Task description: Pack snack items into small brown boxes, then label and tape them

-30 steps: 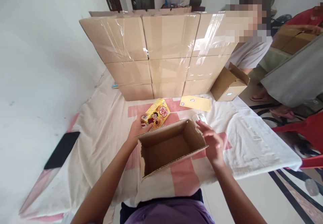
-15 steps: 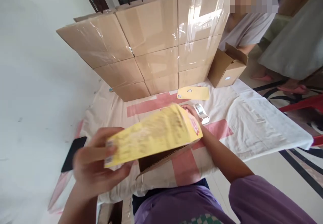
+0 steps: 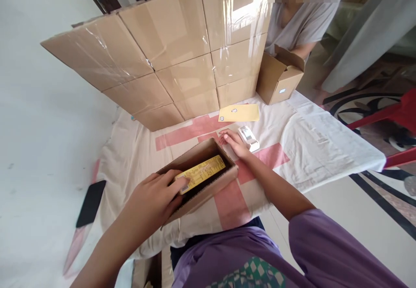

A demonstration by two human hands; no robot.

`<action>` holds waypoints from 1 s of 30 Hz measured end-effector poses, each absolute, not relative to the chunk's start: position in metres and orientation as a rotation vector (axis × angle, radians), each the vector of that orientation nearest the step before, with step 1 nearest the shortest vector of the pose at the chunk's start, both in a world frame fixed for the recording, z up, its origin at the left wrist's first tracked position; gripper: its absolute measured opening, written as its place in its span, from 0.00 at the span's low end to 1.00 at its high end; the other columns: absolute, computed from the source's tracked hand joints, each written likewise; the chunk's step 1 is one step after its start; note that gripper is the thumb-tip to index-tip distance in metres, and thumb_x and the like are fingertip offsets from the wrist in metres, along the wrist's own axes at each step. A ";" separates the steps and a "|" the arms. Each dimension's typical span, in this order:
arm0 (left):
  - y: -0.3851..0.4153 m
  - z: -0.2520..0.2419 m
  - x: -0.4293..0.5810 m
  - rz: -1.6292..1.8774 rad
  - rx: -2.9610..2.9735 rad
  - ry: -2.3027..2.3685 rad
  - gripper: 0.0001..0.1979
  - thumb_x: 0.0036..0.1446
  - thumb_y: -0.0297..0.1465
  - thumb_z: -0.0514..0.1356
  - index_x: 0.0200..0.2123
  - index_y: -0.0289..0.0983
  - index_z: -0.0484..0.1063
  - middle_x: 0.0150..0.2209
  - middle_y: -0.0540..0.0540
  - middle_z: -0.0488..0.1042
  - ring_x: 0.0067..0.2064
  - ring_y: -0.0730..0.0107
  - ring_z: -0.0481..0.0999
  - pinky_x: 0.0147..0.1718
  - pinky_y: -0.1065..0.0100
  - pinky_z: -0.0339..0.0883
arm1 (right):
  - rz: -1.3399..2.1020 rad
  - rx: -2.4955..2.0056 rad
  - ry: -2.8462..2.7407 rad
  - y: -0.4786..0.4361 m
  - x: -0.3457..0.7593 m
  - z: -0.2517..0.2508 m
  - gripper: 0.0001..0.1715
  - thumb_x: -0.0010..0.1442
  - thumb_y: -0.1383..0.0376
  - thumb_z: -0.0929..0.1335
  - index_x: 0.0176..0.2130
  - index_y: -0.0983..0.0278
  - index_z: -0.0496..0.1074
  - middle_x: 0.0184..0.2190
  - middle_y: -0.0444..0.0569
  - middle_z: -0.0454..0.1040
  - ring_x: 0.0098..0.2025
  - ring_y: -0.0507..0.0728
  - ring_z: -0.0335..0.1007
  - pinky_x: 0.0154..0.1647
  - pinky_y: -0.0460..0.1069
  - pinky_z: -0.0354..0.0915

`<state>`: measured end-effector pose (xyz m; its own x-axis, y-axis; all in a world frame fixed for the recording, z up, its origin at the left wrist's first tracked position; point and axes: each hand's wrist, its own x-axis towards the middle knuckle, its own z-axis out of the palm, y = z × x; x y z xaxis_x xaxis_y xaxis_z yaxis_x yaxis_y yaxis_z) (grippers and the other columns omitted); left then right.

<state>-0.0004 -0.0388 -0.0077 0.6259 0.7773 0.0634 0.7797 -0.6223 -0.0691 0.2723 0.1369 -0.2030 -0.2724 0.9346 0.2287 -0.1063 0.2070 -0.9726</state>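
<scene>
My left hand point(image 3: 159, 195) reaches into the open end of a brown cardboard box point(image 3: 208, 192) on the table in front of me. Its fingers grip the left end of a yellow printed carton point(image 3: 204, 173), which lies lengthwise inside. At the far right corner of the cardboard box is my right hand point(image 3: 233, 143), fingers stretched out and holding nothing. A small white object with a grey patch point(image 3: 248, 138) sits just beyond that wrist; its kind is unclear.
A wall of taped cardboard boxes point(image 3: 182, 71) stands behind. Flat on the cloth-covered table point(image 3: 312, 136) lies a yellow sheet point(image 3: 240, 112). Another person point(image 3: 305, 24) is behind an open carton point(image 3: 279, 78) at right. A black phone-like slab point(image 3: 91, 203) lies left; a red chair point(image 3: 396, 114) stands right.
The yellow carton has gone from above the cardboard box down into it, with my left hand on it. My right hand now shows beside the box, fingers apart. The view has shifted slightly.
</scene>
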 end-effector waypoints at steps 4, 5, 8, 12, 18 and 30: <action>-0.039 -0.002 0.001 -0.329 -2.758 -1.444 0.10 0.66 0.28 0.56 0.49 0.44 0.66 0.54 0.45 0.78 0.38 0.68 0.82 0.29 0.69 0.69 | 1.277 -0.857 -1.480 0.136 0.274 -0.202 0.28 0.65 0.36 0.66 0.47 0.54 0.73 0.37 0.47 0.78 0.40 0.60 0.75 0.51 0.59 0.72; -0.039 -0.002 -0.001 -0.451 -2.746 -1.492 0.10 0.66 0.29 0.57 0.50 0.43 0.65 0.54 0.44 0.78 0.39 0.68 0.82 0.31 0.70 0.71 | 1.277 -0.859 -1.488 0.135 0.274 -0.201 0.27 0.65 0.37 0.67 0.47 0.54 0.73 0.38 0.47 0.78 0.42 0.60 0.76 0.53 0.59 0.72; -0.036 -0.009 -0.004 -0.400 -2.714 -1.594 0.05 0.66 0.34 0.57 0.44 0.42 0.65 0.44 0.44 0.80 0.36 0.63 0.80 0.33 0.65 0.71 | 1.289 -0.833 -1.536 0.129 0.273 -0.196 0.29 0.65 0.38 0.67 0.49 0.57 0.74 0.46 0.50 0.79 0.52 0.63 0.75 0.60 0.60 0.69; -0.030 -0.012 0.004 0.198 -2.765 -1.595 0.04 0.63 0.34 0.60 0.38 0.41 0.69 0.32 0.48 0.78 0.33 0.57 0.79 0.37 0.56 0.70 | 1.371 -0.679 -1.633 0.119 0.268 -0.191 0.32 0.68 0.40 0.66 0.57 0.58 0.73 0.57 0.52 0.78 0.61 0.65 0.73 0.66 0.61 0.65; -0.025 -0.009 0.008 0.347 -2.879 -1.555 0.07 0.62 0.34 0.63 0.31 0.42 0.76 0.36 0.48 0.81 0.39 0.58 0.80 0.44 0.55 0.66 | 1.455 -0.618 -1.685 0.112 0.265 -0.192 0.35 0.68 0.37 0.63 0.62 0.52 0.74 0.62 0.48 0.75 0.68 0.64 0.68 0.71 0.59 0.61; -0.031 -0.019 0.009 0.148 -2.733 -1.524 0.19 0.63 0.40 0.64 0.53 0.37 0.75 0.45 0.42 0.83 0.43 0.51 0.81 0.44 0.53 0.65 | 1.488 -0.621 -1.582 0.092 0.266 -0.162 0.44 0.61 0.30 0.64 0.60 0.56 0.73 0.60 0.53 0.76 0.64 0.67 0.71 0.67 0.60 0.65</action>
